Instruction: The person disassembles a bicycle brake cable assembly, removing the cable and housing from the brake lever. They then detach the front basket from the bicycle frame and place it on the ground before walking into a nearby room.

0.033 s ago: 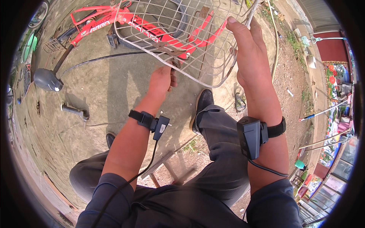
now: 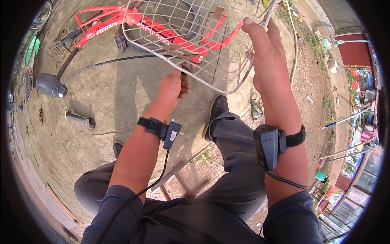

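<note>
A light wire basket (image 2: 227, 87) is tilted in front of me, over the front of a red bicycle frame (image 2: 151, 27). My right hand (image 2: 268, 55) grips the basket's right side, its thumb against the wires and its other fingers partly hidden behind. My left hand (image 2: 172, 86) is closed just under the basket's near rim, by the frame's front end. Its fingers are curled round something small and dark that I cannot make out. A brownish strap-like piece (image 2: 178, 53) lies behind the basket's wires, and a black cable (image 2: 109, 61) runs left from there.
The bicycle lies on its side, with its black saddle (image 2: 50, 85) at left. A grey metal tube piece (image 2: 79, 118) lies on the concrete. A small wooden stool (image 2: 178, 181) stands between my legs. A pale hose (image 2: 295, 44) and long-handled tools (image 2: 345, 118) are at right.
</note>
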Demonstrator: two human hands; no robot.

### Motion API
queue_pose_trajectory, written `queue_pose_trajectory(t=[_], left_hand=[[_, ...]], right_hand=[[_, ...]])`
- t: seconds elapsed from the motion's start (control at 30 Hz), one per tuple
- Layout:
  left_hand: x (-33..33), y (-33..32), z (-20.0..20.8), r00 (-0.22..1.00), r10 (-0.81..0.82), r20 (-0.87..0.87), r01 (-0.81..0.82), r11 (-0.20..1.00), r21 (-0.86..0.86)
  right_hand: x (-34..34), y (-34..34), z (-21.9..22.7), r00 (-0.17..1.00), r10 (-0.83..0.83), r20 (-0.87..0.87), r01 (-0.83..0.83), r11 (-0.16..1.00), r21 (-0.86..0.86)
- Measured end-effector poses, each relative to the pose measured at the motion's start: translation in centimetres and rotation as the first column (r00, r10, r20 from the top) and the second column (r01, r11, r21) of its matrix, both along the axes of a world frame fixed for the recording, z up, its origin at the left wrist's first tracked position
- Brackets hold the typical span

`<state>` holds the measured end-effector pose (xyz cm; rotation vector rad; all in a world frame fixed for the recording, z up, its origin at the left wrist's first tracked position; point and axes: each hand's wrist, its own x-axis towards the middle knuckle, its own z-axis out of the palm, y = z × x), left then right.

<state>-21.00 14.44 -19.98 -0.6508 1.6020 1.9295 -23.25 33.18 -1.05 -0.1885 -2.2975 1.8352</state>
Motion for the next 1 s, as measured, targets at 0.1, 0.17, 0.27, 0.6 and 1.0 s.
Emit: queue_pose_trajectory(t=[0.1, 0.17, 0.27, 0.6, 1.0], left_hand=[[0.2, 0.4, 0.3, 0.995, 0.022, -0.094, -0.029, 0.996, -0.083], [0.6, 1.5, 0.1, 0.915, 0.0, -0.403, -0.136, 0.942, -0.308], [0.5, 1.8, -0.2, 0.908, 0.012, -0.42, -0.182, 0.911, -0.369], [0.3, 0.8, 1.3, 0.999, 0.045, -0.024, -0.047, 0.997, -0.066], [-0.2, -0.3, 0.2, 0.98, 0.064, 0.187, -0.108, 0.966, 0.233]], right_hand=[[0.0, -0.1, 0.0, 1.0, -0.012, 0.016, 0.012, 1.0, -0.002], [0.1, -0.1, 0.1, 1.0, -0.008, 0.026, 0.009, 1.0, -0.004], [0.1, 0.0, 0.2, 0.999, 0.003, 0.033, -0.003, 1.0, -0.011], [0.1, -0.3, 0.3, 1.0, -0.016, -0.006, 0.016, 0.999, -0.038], [0.1, -0.5, 0.5, 1.0, -0.025, -0.015, 0.024, 0.999, -0.025]])
